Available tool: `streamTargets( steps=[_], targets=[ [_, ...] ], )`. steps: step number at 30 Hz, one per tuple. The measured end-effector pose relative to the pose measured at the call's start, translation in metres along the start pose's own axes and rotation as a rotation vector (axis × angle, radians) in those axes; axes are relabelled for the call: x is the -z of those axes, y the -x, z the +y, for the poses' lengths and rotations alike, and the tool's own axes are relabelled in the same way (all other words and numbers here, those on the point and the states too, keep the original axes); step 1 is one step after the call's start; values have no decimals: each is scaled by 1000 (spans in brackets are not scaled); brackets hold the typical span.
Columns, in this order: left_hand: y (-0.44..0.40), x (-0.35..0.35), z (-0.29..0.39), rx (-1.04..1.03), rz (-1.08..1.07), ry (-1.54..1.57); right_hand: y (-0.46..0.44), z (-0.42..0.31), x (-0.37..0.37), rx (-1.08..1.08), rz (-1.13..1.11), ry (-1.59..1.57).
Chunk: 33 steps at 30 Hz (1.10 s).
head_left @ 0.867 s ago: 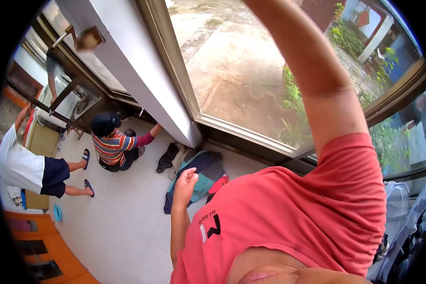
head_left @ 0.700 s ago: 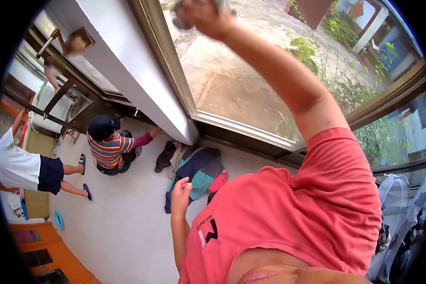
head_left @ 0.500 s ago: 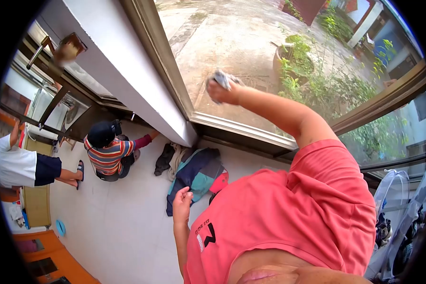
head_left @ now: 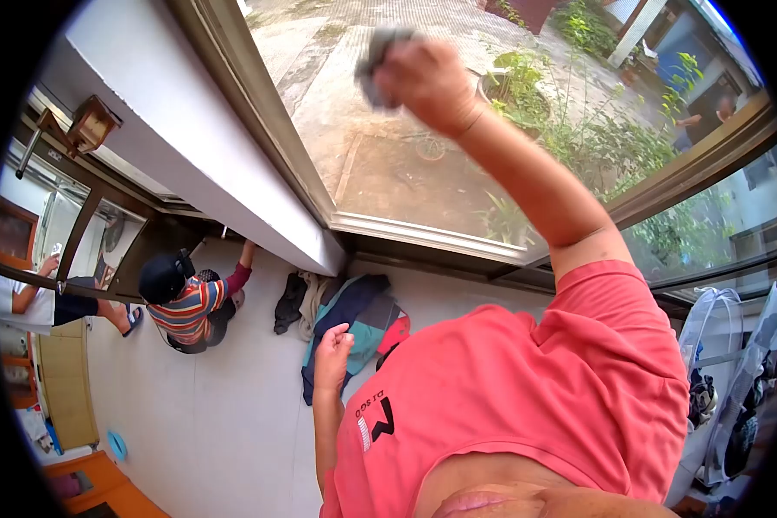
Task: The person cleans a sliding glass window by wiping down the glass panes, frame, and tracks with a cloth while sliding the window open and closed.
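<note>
My right hand (head_left: 430, 82), on the raised arm, is closed around a grey cloth (head_left: 387, 67) in front of the large window pane (head_left: 388, 173). The cloth is blurred, and I cannot tell whether it touches the glass. My left hand (head_left: 332, 356) hangs low beside my red shirt, its fingers curled in with nothing visible in them. Behind it on the floor is a heap of clothes (head_left: 367, 306) in navy, teal and red. The hand appears apart from the heap.
A person in a striped top (head_left: 190, 306) and dark cap crouches by the white pillar (head_left: 224, 147). Another person in a white shirt (head_left: 26, 311) stands at far left. A translucent hanging organizer (head_left: 734, 388) with clothes stands at right. A blue round object (head_left: 116, 445) lies on the floor.
My right hand has moved up the window with the cloth. My left hand has barely moved. The view has shifted slightly, and the person at far left has lowered an arm.
</note>
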State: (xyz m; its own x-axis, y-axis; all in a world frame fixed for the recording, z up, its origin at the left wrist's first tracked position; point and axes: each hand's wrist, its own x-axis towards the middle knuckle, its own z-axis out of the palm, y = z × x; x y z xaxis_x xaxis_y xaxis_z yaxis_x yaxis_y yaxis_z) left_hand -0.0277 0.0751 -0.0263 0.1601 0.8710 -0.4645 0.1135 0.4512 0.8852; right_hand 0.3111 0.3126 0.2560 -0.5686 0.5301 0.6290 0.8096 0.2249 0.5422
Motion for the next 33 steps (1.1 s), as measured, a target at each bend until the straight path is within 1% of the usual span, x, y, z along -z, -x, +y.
streamTargets(
  steps=[1,2,3,4,5,7,10,11,14,15,16,17,19,20,21,22,23,24,25,26,27,28,29,30,31,33],
  targets=[
    [-2,-3,1,-8,-20,3,11,-20,-12,106,-455,21],
    [-4,-6,2,-17,-40,5,59,-33,-69,220,109,-230],
    [-6,-6,-1,-17,-42,2,83,-54,-73,201,-275,-301],
    [-6,-5,-5,-4,-48,-1,118,-77,-98,320,-347,-67],
    [-6,-4,-6,7,-55,-5,136,-77,-86,421,-331,-215],
    [-5,-1,-3,7,-65,-18,143,-72,-76,403,-333,-360],
    [-6,4,-2,43,-43,-6,98,-38,-51,287,-89,-110],
    [-6,5,0,43,-45,-5,76,-22,-41,244,10,-83],
    [-9,8,0,63,-31,32,-13,36,4,57,531,-157],
    [-13,9,-6,46,-39,28,-42,56,30,88,745,137],
    [-17,10,-10,28,-45,24,-68,55,67,-65,846,-88],
    [-20,10,-13,26,-43,28,-84,64,69,-91,896,3],
    [-24,8,-16,22,-72,15,-115,54,60,-131,996,-26],
    [-25,7,-16,17,-73,17,-123,41,43,-119,979,-126],
    [-26,8,-19,16,-72,18,-119,20,35,-153,750,-100],
    [-27,11,-25,12,-109,-8,-116,4,16,-88,680,-215],
    [-28,14,-28,7,-146,-35,-124,0,-35,50,673,-162],
    [-25,15,-29,11,-149,-32,-105,-33,-50,-75,466,-7],
    [-24,17,-35,8,-148,-27,-87,-55,-57,-4,247,-100],
    [-24,22,-43,25,-150,-42,-73,-77,-55,60,69,-73],
    [-23,26,-48,42,-151,-57,-60,-94,-76,185,-191,-243],
    [-18,30,-46,61,-151,-60,-43,-108,-87,375,-110,-188],
    [-18,34,-50,55,-149,-62,-25,-124,-112,440,-10,-83],
    [-17,40,-57,68,-135,-36,-17,-126,-113,440,-75,-238],
    [-16,45,-62,81,-120,-9,-25,-123,-112,440,-72,-235],
    [-13,55,-65,86,-96,-21,-53,-104,-105,372,245,-194]
  ],
)
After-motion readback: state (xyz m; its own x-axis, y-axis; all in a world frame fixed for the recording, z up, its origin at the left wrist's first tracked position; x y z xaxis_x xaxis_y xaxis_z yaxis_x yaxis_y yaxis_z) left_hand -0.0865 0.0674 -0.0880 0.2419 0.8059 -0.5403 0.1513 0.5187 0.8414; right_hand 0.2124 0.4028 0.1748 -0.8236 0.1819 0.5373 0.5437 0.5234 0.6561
